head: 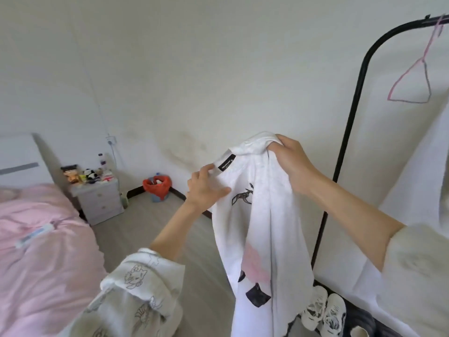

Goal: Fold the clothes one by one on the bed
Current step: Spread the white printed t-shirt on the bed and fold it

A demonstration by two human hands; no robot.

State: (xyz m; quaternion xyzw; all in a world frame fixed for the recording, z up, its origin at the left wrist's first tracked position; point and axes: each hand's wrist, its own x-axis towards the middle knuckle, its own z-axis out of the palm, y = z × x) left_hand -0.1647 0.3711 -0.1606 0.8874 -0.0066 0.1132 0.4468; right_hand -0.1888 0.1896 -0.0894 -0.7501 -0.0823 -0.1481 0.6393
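A: Shirt (262,215), white with a dark print, held up in the air beside the rack (349,122), not on the bed (41,251). Right hand (291,161) has its grip clamped on a bunch of cloth at the collar end. Left hand (206,188) pinches the neckline by the black label (227,162), thumb laid across the front.

B: Folding begun?

A: No fold visible. It hangs loose and full length. By my reading this garment is only just in hand; carrying it to the bed, spreading and folding all remain. No folded pile shows on the bed.

B: More clothes left?

A: A white garment (418,166) hangs on the rack's right side, cut off by the frame edge. One pink hanger (413,76) hangs bare on the rack's bar.

B: Obstacles?

A: Shoes (325,312) at the rack's foot, under the shirt's hem. Left of the rack, bare floor, then the bed with a rumpled pink quilt and a small white item (34,235) lying on it. Nightstand (99,200) and red bin (158,186) sit by the wall, well left of the rack.
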